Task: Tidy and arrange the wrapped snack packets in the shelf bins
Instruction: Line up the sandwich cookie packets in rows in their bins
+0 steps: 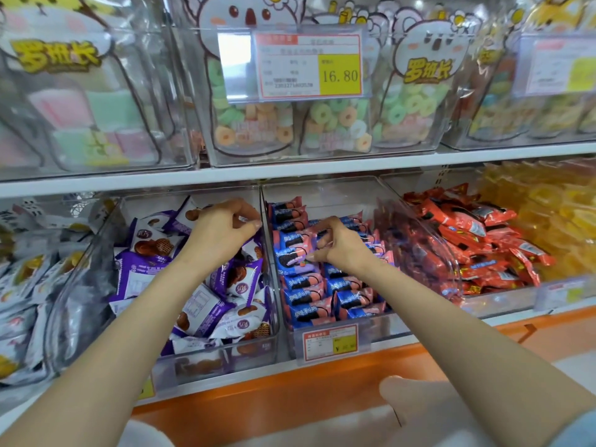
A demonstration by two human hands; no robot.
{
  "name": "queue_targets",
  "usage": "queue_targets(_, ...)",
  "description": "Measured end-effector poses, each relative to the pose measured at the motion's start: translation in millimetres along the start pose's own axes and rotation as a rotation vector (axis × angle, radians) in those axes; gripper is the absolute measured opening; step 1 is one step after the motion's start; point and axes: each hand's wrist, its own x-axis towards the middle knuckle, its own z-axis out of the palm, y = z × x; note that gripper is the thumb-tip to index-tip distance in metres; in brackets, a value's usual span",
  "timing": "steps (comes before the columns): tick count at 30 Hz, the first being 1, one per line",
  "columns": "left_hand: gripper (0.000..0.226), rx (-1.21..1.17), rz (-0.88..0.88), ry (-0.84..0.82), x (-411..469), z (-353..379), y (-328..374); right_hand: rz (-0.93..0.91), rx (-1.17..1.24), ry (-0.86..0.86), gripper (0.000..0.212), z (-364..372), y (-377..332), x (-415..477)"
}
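Two clear bins sit side by side on the lower shelf. The left bin point(225, 356) holds a loose heap of purple-and-white snack packets point(206, 304). My left hand point(222, 227) hovers over its back right corner with curled fingers and the thumb close to a purple packet edge; whether it grips one is hidden. The middle bin point(380, 201) holds pink-and-blue biscuit packets point(309, 312) in rows. My right hand point(337, 245) is over them, its fingers pinching a pink-and-blue packet point(292, 250) near the top of the stack.
A bin of red packets point(477, 240) stands to the right, then yellow packets point(554, 221). White packets point(22, 285) fill the far left. The upper shelf point(290, 172) carries clear boxes of candy bags and a price tag point(309, 62). An orange ledge point(290, 385) runs below.
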Motion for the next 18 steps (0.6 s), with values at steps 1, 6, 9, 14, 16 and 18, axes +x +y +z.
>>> queue_targets(1,0.005,0.002,0.004,-0.001,0.3,0.8,-0.1,-0.023,-0.009,0.03,0.055,-7.9,-0.7,-3.8)
queue_targets(6,0.008,-0.002,0.023,-0.016,2.4,8.2,3.9,-0.143,0.036,0.258,0.027,-66.3,2.9,-33.7)
queue_targets(9,0.009,-0.036,0.078,-0.047,0.8,15.9,11.5,-0.192,0.075,0.341,0.033,-98.9,19.1,-58.2)
queue_targets(14,0.007,-0.043,0.159,-0.085,-1.9,32.5,23.7,-0.17,0.059,0.36,0.025,-120.5,43.9,-86.1)
queue_targets(16,0.006,-0.03,0.21,-0.118,-3.3,40.5,26.8,-0.174,0.04,0.351,0.025,-122.0,48.7,-90.7)
queue_targets(18,0.006,-0.025,0.253,-0.181,-6.2,50.3,31.6,-0.173,0.018,0.352,0.025,-122.0,50.7,-93.7)
